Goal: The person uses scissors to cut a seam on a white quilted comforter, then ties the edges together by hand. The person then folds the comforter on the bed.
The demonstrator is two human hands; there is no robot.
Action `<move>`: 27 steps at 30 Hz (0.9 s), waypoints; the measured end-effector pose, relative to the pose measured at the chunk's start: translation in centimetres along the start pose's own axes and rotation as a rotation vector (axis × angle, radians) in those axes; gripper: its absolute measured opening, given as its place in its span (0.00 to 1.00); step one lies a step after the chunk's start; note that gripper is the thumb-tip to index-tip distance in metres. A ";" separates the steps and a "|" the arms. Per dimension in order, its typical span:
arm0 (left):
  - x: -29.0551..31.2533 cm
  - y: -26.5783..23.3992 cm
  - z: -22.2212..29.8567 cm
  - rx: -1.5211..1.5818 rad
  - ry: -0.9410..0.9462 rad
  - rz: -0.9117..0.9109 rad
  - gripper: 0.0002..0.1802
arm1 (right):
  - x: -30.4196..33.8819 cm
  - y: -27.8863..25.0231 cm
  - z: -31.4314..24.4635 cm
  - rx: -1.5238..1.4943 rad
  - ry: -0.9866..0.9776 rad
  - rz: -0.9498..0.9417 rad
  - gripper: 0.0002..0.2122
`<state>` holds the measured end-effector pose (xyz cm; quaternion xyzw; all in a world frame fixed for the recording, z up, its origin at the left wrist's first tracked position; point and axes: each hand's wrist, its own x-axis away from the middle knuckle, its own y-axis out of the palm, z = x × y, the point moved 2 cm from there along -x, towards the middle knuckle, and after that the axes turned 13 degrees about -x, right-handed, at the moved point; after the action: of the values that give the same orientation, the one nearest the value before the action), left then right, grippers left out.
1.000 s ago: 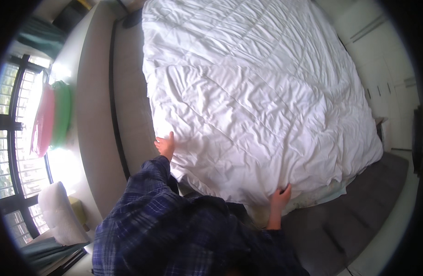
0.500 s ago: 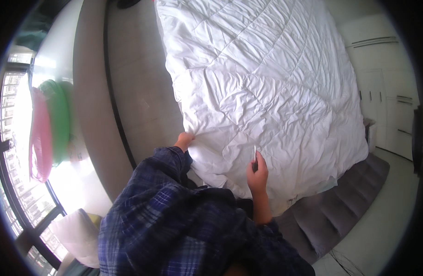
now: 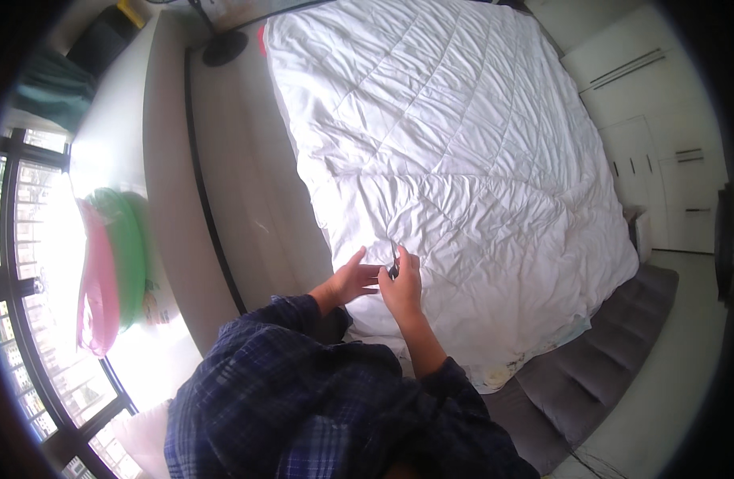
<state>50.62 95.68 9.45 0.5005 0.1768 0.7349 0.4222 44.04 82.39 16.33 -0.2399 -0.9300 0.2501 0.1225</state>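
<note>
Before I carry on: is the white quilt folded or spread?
Spread: the white quilt lies wide and wrinkled. A ridge crosses it; whether its near part is doubled over, I cannot tell.

- A long dark grey cushioned bench (image 3: 591, 367) with seams across its top, at lower right.
- Thin dark cables (image 3: 591, 461) on the floor beside the bench's lower end.
- White cabinets (image 3: 654, 120) with slim dark handles, along the right.
- A small pale container (image 3: 642, 235), near the cabinets.
- A dark object (image 3: 726, 243) at the right rim, too dim to tell.
- A bright window (image 3: 35, 343) with dark framing, at left.
- A pink bundle (image 3: 98, 295) and a green bundle (image 3: 126, 263), side by side near the window.
- A teal curtain (image 3: 51, 92), upper left.
- A dark round base (image 3: 224, 49) on the floor.
</note>
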 end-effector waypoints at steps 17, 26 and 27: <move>20.1 -12.4 13.1 0.243 0.541 0.644 0.15 | -2.7 16.1 -21.9 -0.002 -0.790 -0.375 0.32; 31.5 -41.2 21.6 0.648 0.758 1.284 0.02 | -5.0 30.1 -25.2 0.007 -0.706 -0.662 0.24; 32.7 -46.1 22.0 0.671 0.831 1.274 0.02 | -6.2 31.5 -25.0 0.014 -0.704 -0.699 0.24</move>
<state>85.89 144.94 6.74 0.2918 0.2108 0.8665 -0.3459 70.23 113.36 20.29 0.1862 -0.9381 0.2660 -0.1208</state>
